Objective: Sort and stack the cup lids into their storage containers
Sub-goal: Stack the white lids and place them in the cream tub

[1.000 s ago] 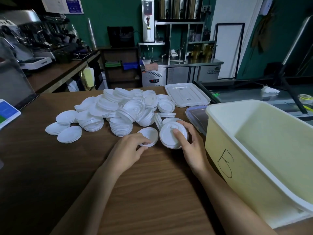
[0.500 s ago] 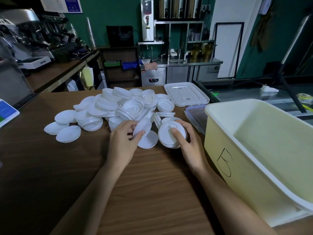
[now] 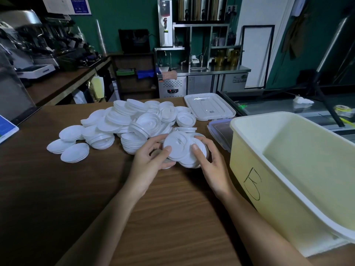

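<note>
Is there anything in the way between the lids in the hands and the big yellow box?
Nothing visible is in the way. Left hand and right hand hold the stack of lids right beside the yellow box, which is open on top. The lids just need lifting over its wall.

Head camera — looks forward-down, close over table.

I see white cup lids heaped on the bench's far middle. Nearer, one lid sits tilted atop a small stack — just left of the open pale-yellow container, marked in black.
</note>
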A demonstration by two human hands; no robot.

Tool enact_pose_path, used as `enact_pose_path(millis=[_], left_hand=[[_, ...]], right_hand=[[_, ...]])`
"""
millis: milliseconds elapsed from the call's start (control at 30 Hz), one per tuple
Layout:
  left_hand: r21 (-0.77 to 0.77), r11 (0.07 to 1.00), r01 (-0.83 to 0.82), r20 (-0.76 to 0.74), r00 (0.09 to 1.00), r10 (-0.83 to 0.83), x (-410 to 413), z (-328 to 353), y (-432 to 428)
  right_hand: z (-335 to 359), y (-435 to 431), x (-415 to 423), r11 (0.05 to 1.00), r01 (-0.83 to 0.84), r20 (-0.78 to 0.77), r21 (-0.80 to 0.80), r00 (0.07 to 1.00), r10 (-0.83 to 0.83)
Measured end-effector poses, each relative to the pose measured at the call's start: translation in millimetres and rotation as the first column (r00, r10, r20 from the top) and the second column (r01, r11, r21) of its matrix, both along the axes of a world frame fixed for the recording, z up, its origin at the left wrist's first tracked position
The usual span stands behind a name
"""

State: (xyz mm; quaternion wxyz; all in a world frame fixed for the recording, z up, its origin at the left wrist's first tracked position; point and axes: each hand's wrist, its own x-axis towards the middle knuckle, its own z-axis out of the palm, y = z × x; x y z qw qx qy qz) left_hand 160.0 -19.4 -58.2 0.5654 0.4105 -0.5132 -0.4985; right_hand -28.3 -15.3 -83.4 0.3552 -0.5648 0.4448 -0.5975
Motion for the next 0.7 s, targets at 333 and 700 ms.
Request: enact_pose_path(millis=[333,700], left_hand=[[-0.155,0.984,-0.093,0.384,0.912,0.147,-10,-14,4],[-0.266,0.959,-0.097,0.492,0.842,0.222,-8,-13,6]], right_hand=[[-1,0,1,1.000,-0.027,-0.014,-0.001,1.000,0.027],[1,0,1,0.998,-0.066,0.012,-0.016,0.998,0.066]])
